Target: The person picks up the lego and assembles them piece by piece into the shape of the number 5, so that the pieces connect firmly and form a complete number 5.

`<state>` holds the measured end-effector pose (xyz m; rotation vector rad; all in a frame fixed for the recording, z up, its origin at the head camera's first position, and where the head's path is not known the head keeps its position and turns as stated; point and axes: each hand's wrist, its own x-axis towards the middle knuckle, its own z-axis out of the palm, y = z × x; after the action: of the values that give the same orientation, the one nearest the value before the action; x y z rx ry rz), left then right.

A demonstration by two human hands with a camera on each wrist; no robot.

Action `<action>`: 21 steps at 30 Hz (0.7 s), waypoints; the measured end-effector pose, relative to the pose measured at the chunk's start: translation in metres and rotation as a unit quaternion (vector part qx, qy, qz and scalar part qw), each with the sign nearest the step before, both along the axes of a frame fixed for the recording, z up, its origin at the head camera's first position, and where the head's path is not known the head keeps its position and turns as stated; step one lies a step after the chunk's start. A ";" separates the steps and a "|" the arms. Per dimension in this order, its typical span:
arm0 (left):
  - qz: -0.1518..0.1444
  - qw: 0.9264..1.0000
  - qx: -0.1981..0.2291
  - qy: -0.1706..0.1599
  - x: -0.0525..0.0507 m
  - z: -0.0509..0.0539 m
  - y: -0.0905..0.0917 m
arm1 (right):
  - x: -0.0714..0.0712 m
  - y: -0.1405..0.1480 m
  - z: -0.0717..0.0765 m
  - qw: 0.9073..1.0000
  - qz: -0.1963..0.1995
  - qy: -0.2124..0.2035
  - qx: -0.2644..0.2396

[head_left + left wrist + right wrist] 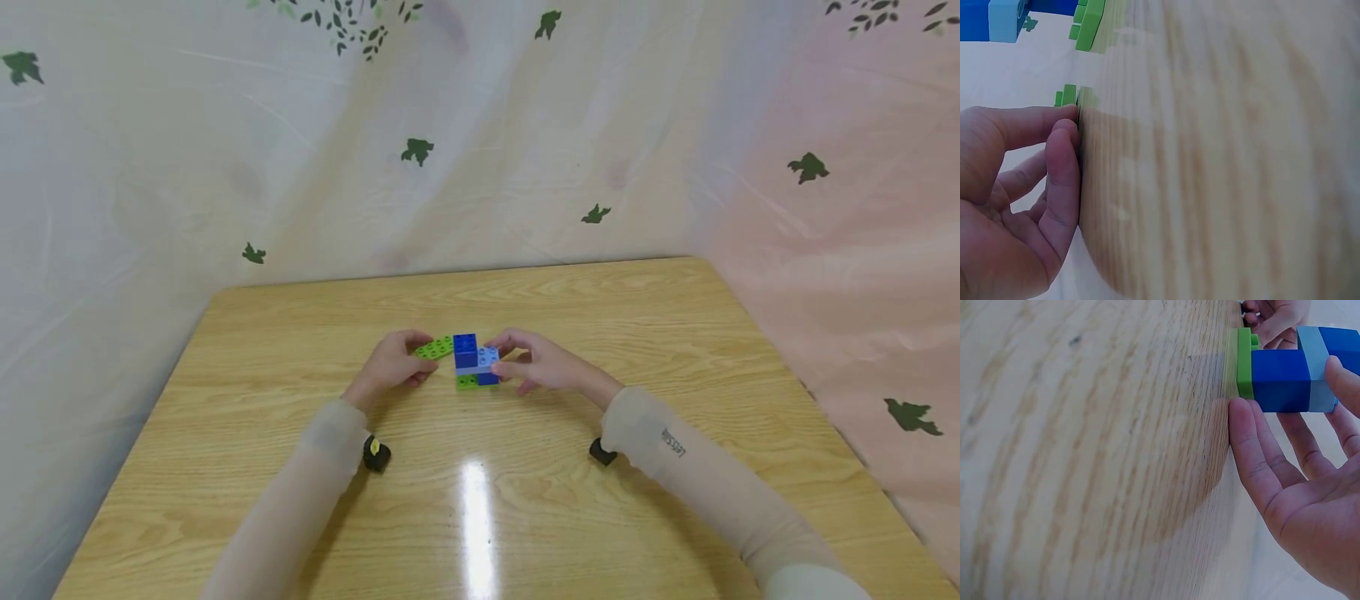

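My left hand (396,360) pinches the outer end of a flat lime-green toy brick plate (433,348) low on the table, its thumb and index finger at opposite edges. Beside it stands a small stack: a green plate (467,382) at the bottom, a dark blue brick (1280,381) on that, a light blue brick (486,359) across it, and another dark blue brick (465,350) on top. My right hand (536,362) holds the stack from the right, thumb near the light blue brick and fingers behind. Its lower fingertips touch the table.
The wooden table (480,292) reaches back to a pale hanging cloth (480,192) with green leaf shapes, which also hangs at both sides. Black wrist devices (377,455) sit under both sleeves. A bright light reflection lies on the near tabletop.
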<state>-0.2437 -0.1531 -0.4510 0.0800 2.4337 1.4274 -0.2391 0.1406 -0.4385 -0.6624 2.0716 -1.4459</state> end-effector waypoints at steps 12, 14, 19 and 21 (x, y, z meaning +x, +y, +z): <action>-0.014 0.999 0.029 -0.031 -0.003 0.003 -0.006 | 0.000 0.000 0.000 1.000 0.000 0.006 0.000; -0.011 0.998 0.041 -0.041 -0.004 0.004 -0.009 | 0.000 0.000 -0.001 1.000 0.001 0.006 -0.001; -0.007 0.994 0.096 -0.042 -0.005 0.012 -0.014 | 0.000 0.001 -0.001 1.000 0.006 0.007 -0.007; -0.011 0.992 0.119 -0.034 -0.003 0.018 -0.015 | -0.001 0.001 -0.001 1.000 0.007 0.008 -0.008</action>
<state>-0.2472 -0.1678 -0.4329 0.1105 2.1930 1.6745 -0.2396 0.1416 -0.4395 -0.6961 2.0660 -1.4554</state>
